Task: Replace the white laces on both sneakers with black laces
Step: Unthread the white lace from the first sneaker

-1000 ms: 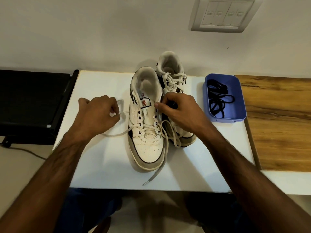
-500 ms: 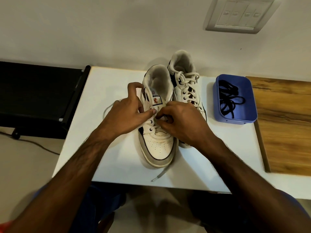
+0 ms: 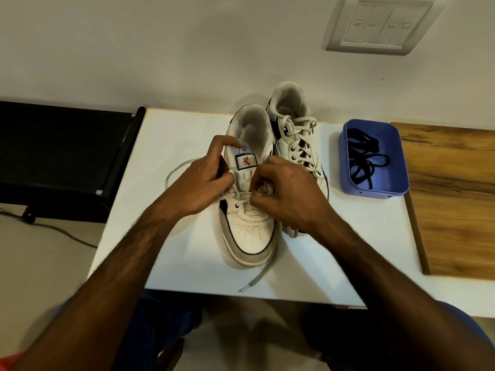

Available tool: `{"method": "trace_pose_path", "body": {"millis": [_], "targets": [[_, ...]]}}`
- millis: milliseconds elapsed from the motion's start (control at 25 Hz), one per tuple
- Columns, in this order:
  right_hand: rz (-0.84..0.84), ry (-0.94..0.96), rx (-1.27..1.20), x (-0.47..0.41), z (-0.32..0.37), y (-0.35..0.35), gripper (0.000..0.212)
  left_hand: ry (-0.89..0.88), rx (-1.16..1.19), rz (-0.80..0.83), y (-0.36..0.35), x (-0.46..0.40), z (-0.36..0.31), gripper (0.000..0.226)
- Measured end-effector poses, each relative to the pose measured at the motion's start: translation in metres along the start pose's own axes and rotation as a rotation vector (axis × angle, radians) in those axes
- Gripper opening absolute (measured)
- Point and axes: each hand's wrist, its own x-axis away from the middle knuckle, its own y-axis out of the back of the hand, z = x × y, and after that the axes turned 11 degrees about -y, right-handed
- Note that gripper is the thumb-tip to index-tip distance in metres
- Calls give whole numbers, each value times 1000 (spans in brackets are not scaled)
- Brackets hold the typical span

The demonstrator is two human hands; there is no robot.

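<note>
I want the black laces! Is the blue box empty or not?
Not empty. The black laces lie tangled inside the blue box, beside the sneakers.

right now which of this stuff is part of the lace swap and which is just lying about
In the job:
near sneaker, white lace half out
far sneaker, white laces in
black laces in the blue tray
left hand, steadying the near sneaker
right hand, pinching its lace

Lying about:
wood board
wall switch
black stand
</note>
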Motion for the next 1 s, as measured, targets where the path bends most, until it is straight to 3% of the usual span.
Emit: {"method": "trace_pose_path", "body": {"millis": [160, 480, 720, 880, 1000], "targets": [[54, -10, -16, -2, -11, 18, 20, -1, 47, 14, 1, 0, 6, 54], [-95, 84, 136, 0, 4, -18, 12, -22, 39, 5, 0, 0, 8, 51], [-85, 24, 39, -2, -12, 15, 12, -21, 28, 26, 2, -1, 9, 52], [-129, 102, 151, 0, -7, -4, 22, -20, 21, 11, 1, -1, 7, 50], [-153, 166, 218, 0, 0, -19, 16, -22, 17, 4, 1, -1, 8, 50]]}}
